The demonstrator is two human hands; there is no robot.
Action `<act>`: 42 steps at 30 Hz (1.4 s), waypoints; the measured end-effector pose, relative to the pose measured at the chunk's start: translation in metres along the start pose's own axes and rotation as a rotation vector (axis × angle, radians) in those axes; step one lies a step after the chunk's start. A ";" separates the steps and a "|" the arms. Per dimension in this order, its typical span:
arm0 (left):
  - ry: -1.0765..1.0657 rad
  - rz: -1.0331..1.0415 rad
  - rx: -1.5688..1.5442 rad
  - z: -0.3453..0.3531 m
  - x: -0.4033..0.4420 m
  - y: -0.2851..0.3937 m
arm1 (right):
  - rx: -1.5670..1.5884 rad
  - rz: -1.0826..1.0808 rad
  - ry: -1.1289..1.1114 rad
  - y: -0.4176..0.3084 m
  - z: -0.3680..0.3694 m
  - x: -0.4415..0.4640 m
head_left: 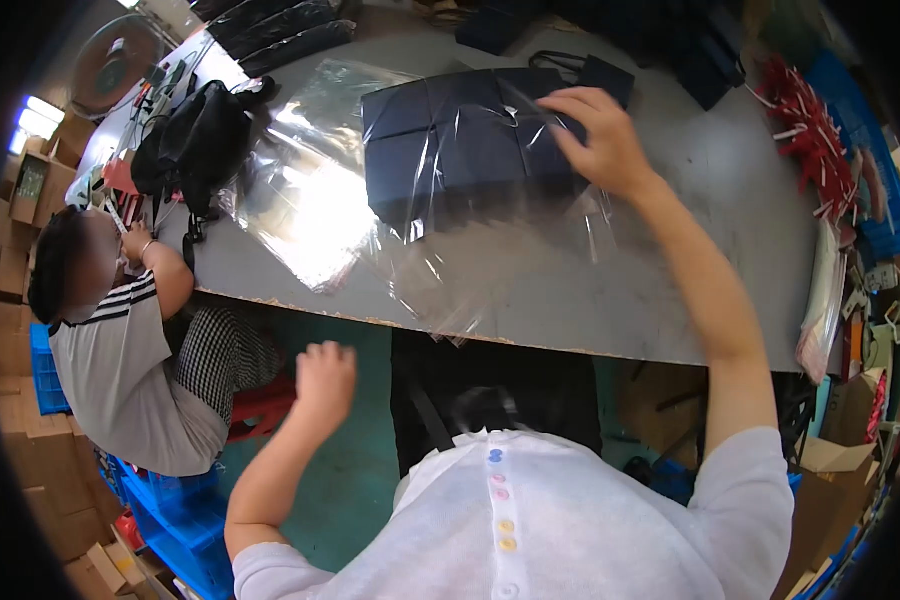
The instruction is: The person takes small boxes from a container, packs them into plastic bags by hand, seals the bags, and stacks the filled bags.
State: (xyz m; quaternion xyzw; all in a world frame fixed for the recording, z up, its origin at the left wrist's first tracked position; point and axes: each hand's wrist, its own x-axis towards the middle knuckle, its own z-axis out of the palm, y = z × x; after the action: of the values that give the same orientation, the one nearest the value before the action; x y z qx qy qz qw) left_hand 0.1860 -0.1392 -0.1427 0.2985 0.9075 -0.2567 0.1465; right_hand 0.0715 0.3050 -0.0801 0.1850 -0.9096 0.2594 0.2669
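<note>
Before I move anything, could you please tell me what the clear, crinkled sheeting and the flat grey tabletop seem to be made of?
The clear, crinkled sheeting looks like thin, glossy plastic film: it is see-through, creased and throws bright glare. The flat grey tabletop looks smooth with a faint sheen, perhaps laminate; its chipped tan front edge hints at wooden board beneath.

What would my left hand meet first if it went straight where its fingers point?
Your left hand would likely meet the chipped front edge of the gray table first, though I can't tell whether it's low enough or would pass above.
</note>
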 end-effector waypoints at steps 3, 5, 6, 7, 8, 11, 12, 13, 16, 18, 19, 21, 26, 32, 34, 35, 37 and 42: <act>0.094 -0.245 -0.343 -0.030 0.015 -0.044 | -0.428 -0.334 0.009 0.013 -0.030 -0.039; 0.798 -0.071 -0.193 -0.052 0.038 -0.053 | -0.403 -0.553 -0.139 0.014 -0.032 -0.063; 0.948 0.208 -0.194 -0.069 0.053 -0.059 | -0.426 -0.656 -0.195 0.013 -0.029 -0.069; 0.800 0.382 -0.258 -0.071 0.069 -0.053 | -0.453 -0.759 -0.251 0.013 -0.026 -0.077; 0.883 0.532 -0.147 -0.092 0.083 -0.049 | -0.424 -0.739 -0.279 0.016 -0.020 -0.085; 0.924 0.652 -0.108 -0.076 0.128 -0.050 | -0.389 -0.594 -0.231 0.027 -0.015 -0.096; 0.804 0.614 -0.170 -0.071 0.136 -0.057 | -0.386 -0.625 -0.223 0.028 -0.019 -0.093; 0.681 0.581 -0.239 -0.063 0.142 -0.060 | -0.245 -0.429 -0.236 0.027 -0.024 -0.091; 0.853 0.606 -0.791 -0.053 0.141 -0.060 | 0.214 -0.023 -0.203 0.049 -0.029 -0.097; 0.949 0.527 -0.962 -0.054 0.133 -0.060 | 0.519 0.195 -0.154 0.062 -0.023 -0.091; 1.037 0.464 -1.142 -0.058 0.132 -0.059 | 0.547 0.365 -0.054 0.068 -0.021 -0.091; 1.137 0.410 -1.232 -0.065 0.142 -0.051 | 0.651 0.579 0.122 0.076 -0.011 -0.094; 1.053 0.101 -2.052 -0.069 0.180 -0.020 | 0.970 0.861 0.533 0.060 0.036 -0.076; 0.867 -0.271 -2.486 -0.060 0.186 -0.002 | 0.940 1.032 0.441 0.062 0.048 -0.075; 0.820 -0.292 -2.326 -0.047 0.191 -0.003 | 0.704 1.114 0.293 0.053 0.047 -0.068; 0.791 -0.345 -2.122 -0.048 0.193 -0.006 | 0.710 1.093 0.303 0.055 0.044 -0.066; 0.726 -0.377 -1.972 -0.058 0.196 -0.014 | 0.681 1.162 0.127 0.063 0.036 -0.061; 0.915 -0.184 -2.022 -0.081 0.213 -0.017 | 0.526 0.861 0.131 0.043 0.029 -0.027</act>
State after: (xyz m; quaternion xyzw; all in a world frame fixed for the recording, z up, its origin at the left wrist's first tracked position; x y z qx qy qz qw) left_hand 0.0010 -0.0066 -0.1588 0.0401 0.6860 0.7251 -0.0459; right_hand 0.0616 0.3281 -0.1326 -0.1622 -0.7887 0.5771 0.1366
